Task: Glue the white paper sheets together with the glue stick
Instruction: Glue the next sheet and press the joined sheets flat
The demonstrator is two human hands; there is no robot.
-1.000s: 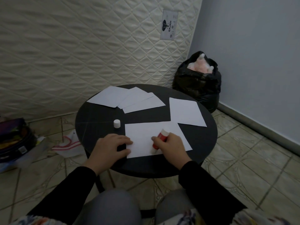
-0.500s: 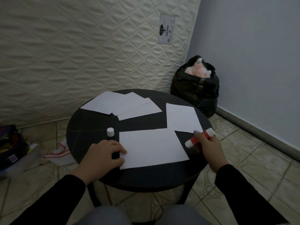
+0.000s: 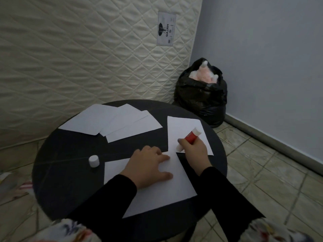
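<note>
A round black table [image 3: 66,172] carries several white paper sheets. The nearest sheet [image 3: 164,194] lies in front of me, and my left hand [image 3: 148,168] rests flat on it with fingers spread. My right hand [image 3: 195,151] grips a red glue stick [image 3: 190,137], its white tip down on the near corner of the right-hand sheet [image 3: 183,128]. The glue stick's white cap [image 3: 94,161] stands on the table left of the near sheet. A fan of overlapping sheets [image 3: 111,123] lies at the back.
A quilted mattress [image 3: 87,58] leans against the wall behind the table. A full black rubbish bag [image 3: 202,95] sits in the corner at the right. Tiled floor [image 3: 271,172] surrounds the table, with some clutter at the far left edge.
My right hand has carried the glue stick from the table's right edge onto the right-hand sheet. My left hand has slid right, further onto the near sheet. The camera has moved closer.
</note>
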